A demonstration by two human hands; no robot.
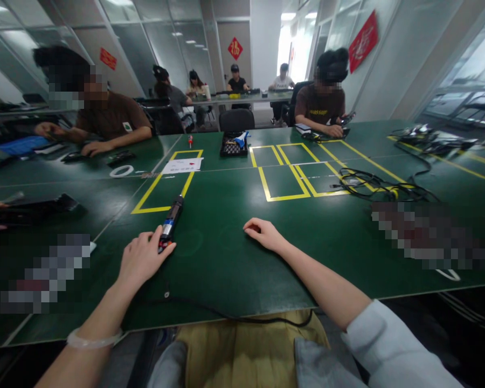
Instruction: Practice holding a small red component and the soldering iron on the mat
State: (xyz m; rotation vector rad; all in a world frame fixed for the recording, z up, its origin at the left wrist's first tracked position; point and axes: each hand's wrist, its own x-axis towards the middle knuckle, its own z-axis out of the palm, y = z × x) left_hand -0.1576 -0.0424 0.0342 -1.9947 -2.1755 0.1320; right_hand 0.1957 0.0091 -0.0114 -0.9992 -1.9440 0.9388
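Got the left hand (143,254) curled around the near end of a dark tool (172,218) on the green table (218,275), with the right hand (265,235) loosely bent off to the right. Farther out, seeing yellow tape outlines (289,198), a white paper (181,165) across the left one, a black tray (233,153) far middle, plus black cables (382,186) at right (total spaghetti, honestly).

Smooth glossy tabletop (218,280), shiny plastic-looking tool (171,220), paper sheet (181,165), cloth sleeve (388,339)

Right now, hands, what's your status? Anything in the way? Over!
Left fingers on near end of dark tool. Right fingers curled, nothing visibly held. Possible snag: black cable at edge of table.
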